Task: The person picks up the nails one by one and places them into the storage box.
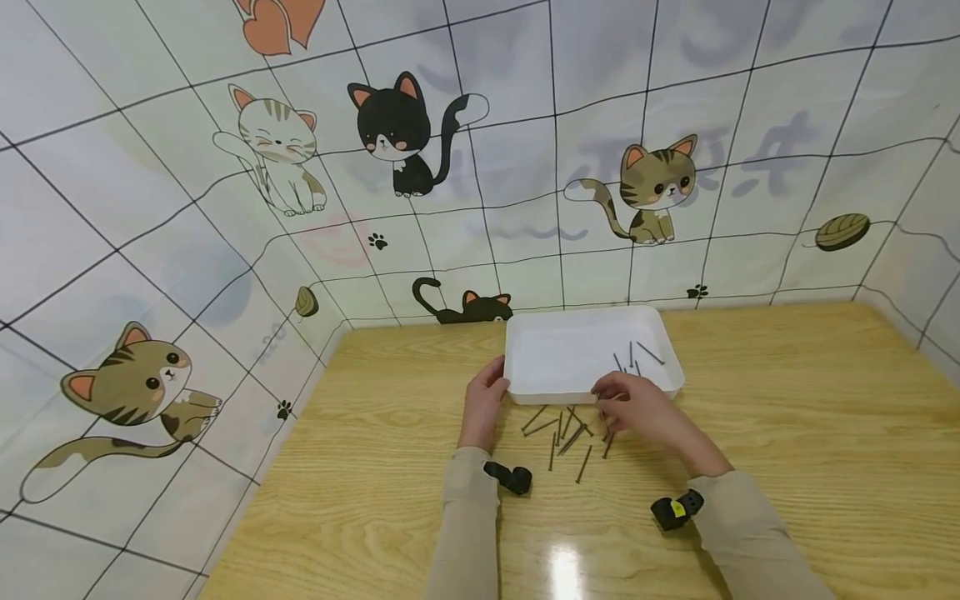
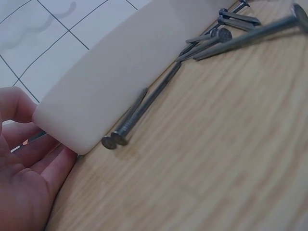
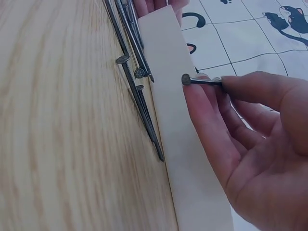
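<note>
Just the one nail (image 3: 204, 81) pinched in the right hand (image 1: 641, 410), crosswise to the tray (image 1: 558, 354), head past the thumb
Left hand (image 1: 483, 402) grips that one tray, four-plus nails (image 1: 650, 352) inside

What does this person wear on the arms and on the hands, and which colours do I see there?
The left sleeve and the right sleeve are long and plain beige. The left hand and right hand wear no gloves. Each wrist carries a small black device, left and right; the right one shows a yellow patch.
</note>
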Tool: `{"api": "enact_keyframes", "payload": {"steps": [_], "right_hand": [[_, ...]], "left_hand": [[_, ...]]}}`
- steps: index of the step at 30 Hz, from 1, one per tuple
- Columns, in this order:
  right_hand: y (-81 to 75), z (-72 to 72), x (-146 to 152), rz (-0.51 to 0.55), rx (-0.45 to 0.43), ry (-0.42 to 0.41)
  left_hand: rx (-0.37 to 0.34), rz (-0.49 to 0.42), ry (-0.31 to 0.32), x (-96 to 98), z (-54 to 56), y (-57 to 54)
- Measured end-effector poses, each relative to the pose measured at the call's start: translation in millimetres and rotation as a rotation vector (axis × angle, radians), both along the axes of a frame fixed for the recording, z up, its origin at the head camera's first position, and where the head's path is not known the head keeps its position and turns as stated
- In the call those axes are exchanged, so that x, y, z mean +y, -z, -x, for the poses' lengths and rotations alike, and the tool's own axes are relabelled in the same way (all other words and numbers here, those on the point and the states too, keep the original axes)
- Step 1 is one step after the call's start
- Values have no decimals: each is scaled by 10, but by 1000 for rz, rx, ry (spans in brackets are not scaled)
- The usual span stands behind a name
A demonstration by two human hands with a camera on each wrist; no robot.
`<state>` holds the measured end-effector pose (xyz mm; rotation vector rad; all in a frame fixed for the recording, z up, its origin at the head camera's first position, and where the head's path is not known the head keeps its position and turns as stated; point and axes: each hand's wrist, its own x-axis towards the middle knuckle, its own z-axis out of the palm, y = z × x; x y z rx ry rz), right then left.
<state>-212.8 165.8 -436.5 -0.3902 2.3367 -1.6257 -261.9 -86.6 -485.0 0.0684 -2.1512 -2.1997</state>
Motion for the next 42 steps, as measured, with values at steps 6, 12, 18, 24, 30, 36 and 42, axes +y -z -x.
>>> {"api": "enact_keyframes", "payload": {"steps": [6,12,18,24,30,36,42], "right_hand": [[21,37,37,179,-27,45],[15,71,76,306,-21,146],[-47,131,146,383,22,278],[-75,252,241,380,-6,374],[-107,422,306,363,-32,416],[-177,617,334,271,-8,409],[-201,810,356,144,1,383]], "left_hand": [[-5,-11,9,4,-20,-41],[-11,-22,-2,-3,-7,-22],[-7,-22,-6,-4,-9,-6],[5,-2,-7,-15,5,17],[-1,-22,14,-20,-2,-16],[-12,-38,32,-29,-40,-110],[-16,-12,43,-19,-89,-193]]}}
